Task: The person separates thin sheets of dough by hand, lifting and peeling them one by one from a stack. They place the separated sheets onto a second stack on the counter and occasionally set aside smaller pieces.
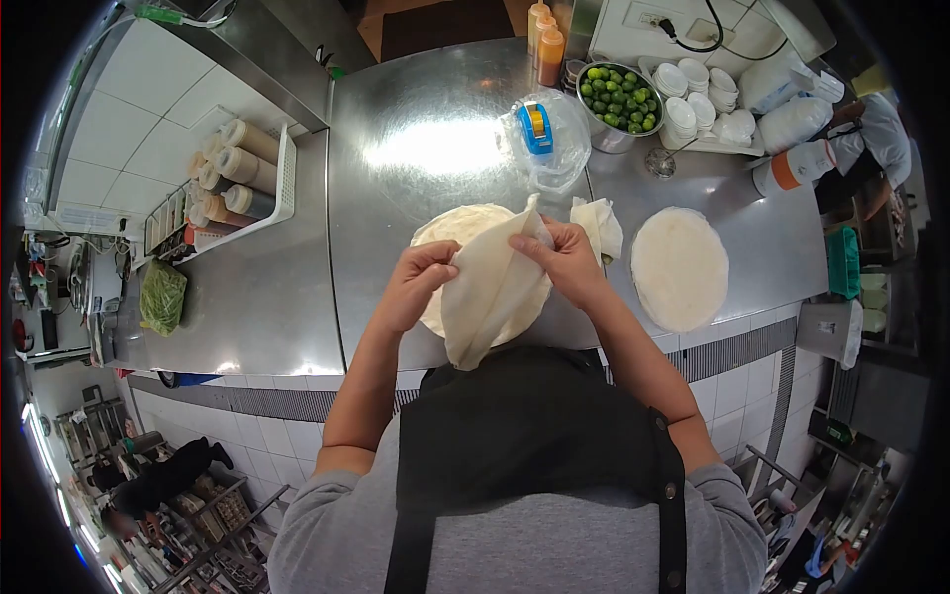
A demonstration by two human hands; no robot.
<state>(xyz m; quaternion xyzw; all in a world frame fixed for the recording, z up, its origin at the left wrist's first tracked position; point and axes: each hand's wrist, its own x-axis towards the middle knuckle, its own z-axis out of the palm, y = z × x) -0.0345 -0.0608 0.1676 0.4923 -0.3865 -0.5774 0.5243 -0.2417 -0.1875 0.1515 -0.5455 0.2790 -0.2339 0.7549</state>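
Note:
A thin, pale flatbread (487,287) hangs partly folded between my two hands, over a stack of round flatbreads (450,226) on the steel counter. My left hand (421,280) pinches its left edge between thumb and fingers. At its upper right, my right hand (566,259) grips the edge with thumb and fingers closed. The lower end of the held sheet droops toward my apron. Another round flatbread pile (679,268) lies flat to the right. Just beyond my right hand is a crumpled pale cloth (598,228).
The steel counter (396,119) carries a blue tape dispenser (535,129) on a plastic bag, a pot of limes (620,99), sauce bottles (549,54), stacked white containers (693,94) and a bottle basket (287,178). A green bag (162,297) lies left. Other people stand at far right and lower left.

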